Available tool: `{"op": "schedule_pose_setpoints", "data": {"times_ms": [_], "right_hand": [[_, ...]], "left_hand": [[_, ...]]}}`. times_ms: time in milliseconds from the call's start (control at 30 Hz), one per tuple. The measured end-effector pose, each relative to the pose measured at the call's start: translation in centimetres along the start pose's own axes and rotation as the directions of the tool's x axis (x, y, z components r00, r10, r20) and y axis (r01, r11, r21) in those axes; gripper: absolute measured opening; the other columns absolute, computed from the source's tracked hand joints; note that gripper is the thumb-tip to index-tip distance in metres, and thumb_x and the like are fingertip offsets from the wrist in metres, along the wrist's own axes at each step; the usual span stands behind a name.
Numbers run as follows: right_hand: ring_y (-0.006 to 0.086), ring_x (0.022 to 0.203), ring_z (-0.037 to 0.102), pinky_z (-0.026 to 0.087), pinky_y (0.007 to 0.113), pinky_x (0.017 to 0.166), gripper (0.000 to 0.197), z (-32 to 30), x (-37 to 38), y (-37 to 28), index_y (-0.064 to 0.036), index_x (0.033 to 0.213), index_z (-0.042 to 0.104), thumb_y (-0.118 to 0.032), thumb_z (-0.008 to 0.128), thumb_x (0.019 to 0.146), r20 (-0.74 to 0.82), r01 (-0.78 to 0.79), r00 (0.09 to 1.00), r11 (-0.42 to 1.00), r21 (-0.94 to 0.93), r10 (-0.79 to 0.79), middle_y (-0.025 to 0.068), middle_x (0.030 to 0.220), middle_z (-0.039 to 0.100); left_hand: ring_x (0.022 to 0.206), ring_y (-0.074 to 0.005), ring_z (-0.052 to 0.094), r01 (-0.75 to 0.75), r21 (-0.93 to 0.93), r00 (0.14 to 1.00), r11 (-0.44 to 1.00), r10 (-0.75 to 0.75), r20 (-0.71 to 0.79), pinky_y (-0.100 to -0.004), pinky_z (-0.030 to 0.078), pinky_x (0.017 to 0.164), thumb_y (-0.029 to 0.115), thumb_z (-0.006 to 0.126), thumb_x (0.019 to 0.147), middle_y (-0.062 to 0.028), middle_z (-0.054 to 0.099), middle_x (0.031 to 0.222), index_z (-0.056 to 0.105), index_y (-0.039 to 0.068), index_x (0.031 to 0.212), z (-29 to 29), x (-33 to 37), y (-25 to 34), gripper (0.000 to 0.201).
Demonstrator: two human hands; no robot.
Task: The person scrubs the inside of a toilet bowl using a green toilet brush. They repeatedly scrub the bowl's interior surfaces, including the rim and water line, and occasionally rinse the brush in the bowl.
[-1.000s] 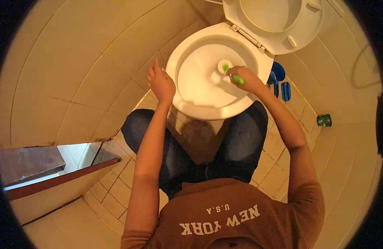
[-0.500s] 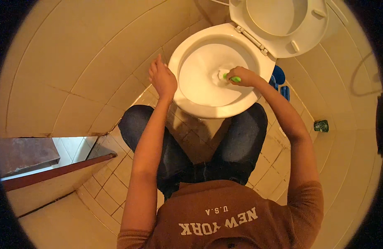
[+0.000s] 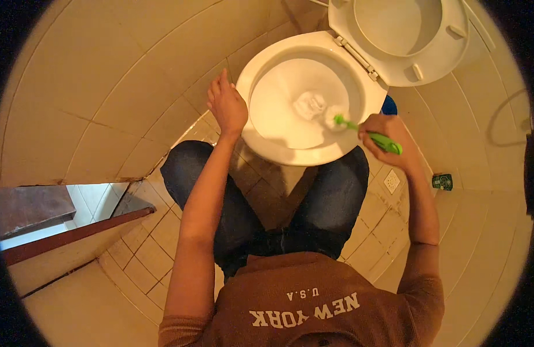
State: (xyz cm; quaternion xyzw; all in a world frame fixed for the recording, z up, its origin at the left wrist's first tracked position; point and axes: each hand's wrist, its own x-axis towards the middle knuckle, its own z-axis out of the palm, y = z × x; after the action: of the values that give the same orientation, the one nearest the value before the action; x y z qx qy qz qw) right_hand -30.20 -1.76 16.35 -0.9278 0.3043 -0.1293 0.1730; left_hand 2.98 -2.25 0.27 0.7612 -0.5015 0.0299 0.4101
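A green-handled brush (image 3: 385, 143) slants out from the right hand (image 3: 390, 134), its smooth plastic grip clamped between the curled fingers and palm, its pale round head ahead and to the left of those fingers, inside the toilet bowl (image 3: 287, 155). The right forearm reaches forward, bent at the elbow. The left hand (image 3: 227, 110) stands at the bowl's left edge, wrist straight, fingers slightly apart and pointing forward, with nothing in them; whether it touches the rim I cannot tell. The bowl is glossy white ceramic, oval, spread between both sets of fingers. Beyond the right fingers, the raised seat (image 3: 455, 55) leans back on its hinge. A blue object (image 3: 389, 105) shows just past the right knuckles. Nearer the body, beige tiles (image 3: 154, 246) cover the floor, with a perforated square drain cover (image 3: 392, 181) behind the right fingers.
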Motion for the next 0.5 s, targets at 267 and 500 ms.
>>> {"op": "schedule_pose_setpoints", "data": {"times_ms": [267,500], "right_hand": [[0.0288,0.063,0.063,0.051,0.033,0.062,0.017,2.3,4.6,0.3,0.0023,0.079,0.066,-0.013,0.060,0.084,-0.076,-0.312,0.901,0.758,0.572,0.428,0.0154,0.074,0.063],[0.0335,0.067,0.064,0.051,0.038,0.068,0.015,12.6,5.9,14.3,-0.0025,0.079,0.068,-0.017,0.068,0.079,-0.109,-0.108,0.988,0.994,0.001,0.107,0.0160,0.078,0.066]], "left_hand": [[0.120,-0.0369,0.043,0.008,-0.040,0.997,0.999,-0.005,0.077,-0.0498,0.032,0.101,0.007,0.047,0.092,-0.0160,0.048,0.129,0.042,0.007,0.138,-0.2,0.4,0.2,0.046],[0.117,-0.0404,0.044,-0.057,-0.232,0.997,0.971,0.069,0.042,-0.0499,0.034,0.099,0.009,0.042,0.095,-0.0225,0.049,0.125,0.045,0.005,0.137,0.7,0.4,0.3,0.042]]}}
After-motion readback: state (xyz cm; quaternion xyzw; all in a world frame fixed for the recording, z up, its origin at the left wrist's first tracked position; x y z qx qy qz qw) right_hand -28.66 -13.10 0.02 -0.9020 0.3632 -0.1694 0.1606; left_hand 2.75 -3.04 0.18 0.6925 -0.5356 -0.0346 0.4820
